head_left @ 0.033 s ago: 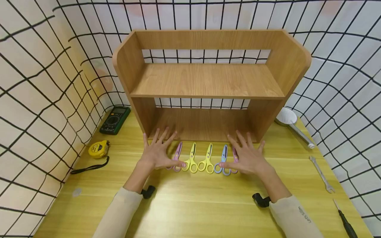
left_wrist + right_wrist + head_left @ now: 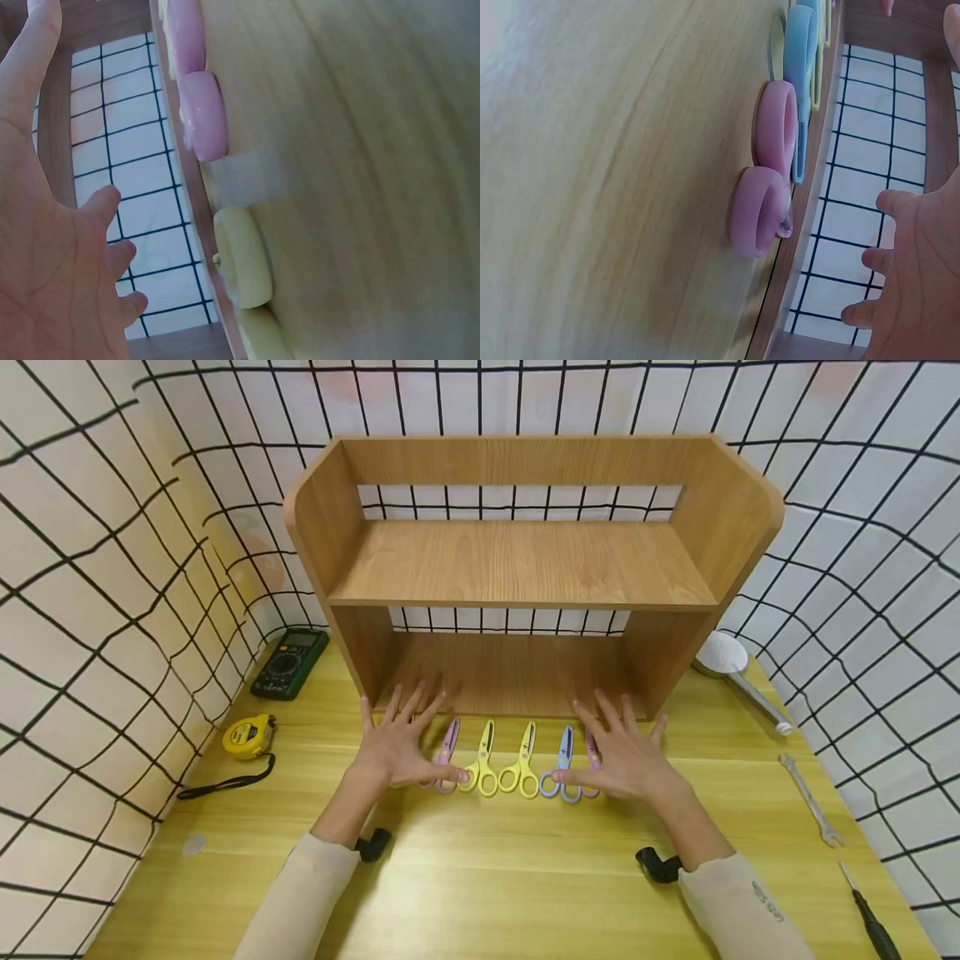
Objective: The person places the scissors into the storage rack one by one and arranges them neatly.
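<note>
My left hand (image 2: 393,747) is spread with straight fingers over the left end of a row of scissors, in front of a wooden shelf. Its thumb overlaps the handles of pink scissors (image 2: 450,742) in the head view. The left wrist view shows yellow scissors handles (image 2: 244,255) below the pink ones, hidden by this hand from above. Mid-row lie two yellow pairs of scissors (image 2: 486,760). My right hand (image 2: 626,756), fingers also spread, hovers at the right end. Its thumb overlaps blue scissors (image 2: 566,752), and beside them pink scissors (image 2: 754,210) are partly covered. Neither hand grips anything.
The two-level wooden shelf (image 2: 517,564) stands behind the row. To the left lie a multimeter (image 2: 290,663), a yellow tape measure (image 2: 247,737) and a translucent disc (image 2: 194,845). On the right are a shower head (image 2: 722,653), a wrench (image 2: 810,800) and a screwdriver (image 2: 870,918). Grid-patterned cloth surrounds the table.
</note>
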`<action>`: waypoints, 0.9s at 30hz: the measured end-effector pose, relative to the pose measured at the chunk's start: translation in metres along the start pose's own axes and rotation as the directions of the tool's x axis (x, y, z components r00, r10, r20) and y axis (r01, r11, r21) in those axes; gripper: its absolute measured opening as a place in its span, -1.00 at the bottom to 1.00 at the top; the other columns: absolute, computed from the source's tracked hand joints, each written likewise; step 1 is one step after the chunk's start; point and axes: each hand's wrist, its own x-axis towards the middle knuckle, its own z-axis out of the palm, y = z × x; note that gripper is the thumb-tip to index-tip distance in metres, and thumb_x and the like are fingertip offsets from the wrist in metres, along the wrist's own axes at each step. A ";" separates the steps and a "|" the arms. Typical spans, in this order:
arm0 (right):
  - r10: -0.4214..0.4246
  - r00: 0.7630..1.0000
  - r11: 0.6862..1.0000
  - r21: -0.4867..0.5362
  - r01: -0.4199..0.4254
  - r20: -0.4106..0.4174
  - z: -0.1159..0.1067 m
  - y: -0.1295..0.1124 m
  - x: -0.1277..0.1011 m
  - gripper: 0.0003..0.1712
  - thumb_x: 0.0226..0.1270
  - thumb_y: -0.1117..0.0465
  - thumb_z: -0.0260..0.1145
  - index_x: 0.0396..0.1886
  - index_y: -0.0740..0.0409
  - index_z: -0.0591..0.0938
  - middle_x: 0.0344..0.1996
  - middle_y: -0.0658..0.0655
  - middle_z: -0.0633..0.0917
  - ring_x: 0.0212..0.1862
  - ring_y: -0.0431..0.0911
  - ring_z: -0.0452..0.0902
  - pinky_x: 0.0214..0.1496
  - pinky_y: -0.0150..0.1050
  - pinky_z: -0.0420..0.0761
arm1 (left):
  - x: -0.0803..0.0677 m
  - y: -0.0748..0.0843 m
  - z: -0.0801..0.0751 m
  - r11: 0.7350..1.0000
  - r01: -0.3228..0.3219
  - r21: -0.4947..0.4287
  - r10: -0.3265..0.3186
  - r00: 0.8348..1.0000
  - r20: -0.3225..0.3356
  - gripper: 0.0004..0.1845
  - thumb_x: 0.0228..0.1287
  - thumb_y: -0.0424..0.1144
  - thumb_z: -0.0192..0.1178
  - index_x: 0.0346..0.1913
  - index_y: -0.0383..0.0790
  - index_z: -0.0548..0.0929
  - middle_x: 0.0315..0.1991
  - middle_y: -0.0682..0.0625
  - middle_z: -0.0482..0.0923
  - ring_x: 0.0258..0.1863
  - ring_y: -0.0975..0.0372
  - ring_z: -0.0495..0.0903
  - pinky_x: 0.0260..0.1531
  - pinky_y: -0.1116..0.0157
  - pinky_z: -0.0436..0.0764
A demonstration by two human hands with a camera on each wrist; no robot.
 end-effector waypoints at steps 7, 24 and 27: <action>-0.006 1.000 1.000 0.021 0.006 0.013 0.006 0.002 0.001 0.37 0.05 -0.76 0.12 0.71 -0.32 -0.17 0.68 0.25 -0.12 0.61 0.50 -0.27 0.23 0.87 -0.34 | 0.000 -0.002 0.006 1.000 0.005 -0.001 -0.005 1.000 -0.007 0.44 -0.36 0.92 -0.08 0.66 0.37 -0.20 0.71 0.04 -0.32 0.68 -0.12 -0.29 0.46 -0.50 -0.49; -0.083 0.987 0.972 0.205 0.110 -0.135 0.002 0.013 -0.026 0.05 0.33 -0.41 0.31 0.64 -0.05 0.20 0.60 0.26 0.20 0.56 0.31 0.15 0.44 0.56 0.25 | -0.013 -0.038 -0.011 0.951 -0.062 -0.304 -0.056 0.930 -0.364 0.17 -0.08 0.53 0.40 0.60 0.16 0.25 0.56 -0.16 0.26 0.50 -0.17 0.30 0.43 -0.31 0.39; -0.079 0.987 0.958 0.264 0.113 -0.138 0.004 0.019 -0.035 -0.05 0.36 -0.30 0.36 0.58 0.06 0.30 0.51 0.27 0.32 0.49 0.29 0.26 0.41 0.46 0.39 | -0.015 -0.049 -0.009 0.914 -0.064 -0.400 -0.127 0.892 -0.434 0.05 -0.01 0.44 0.44 0.53 0.05 0.40 0.47 -0.16 0.40 0.42 -0.15 0.41 0.33 -0.28 0.52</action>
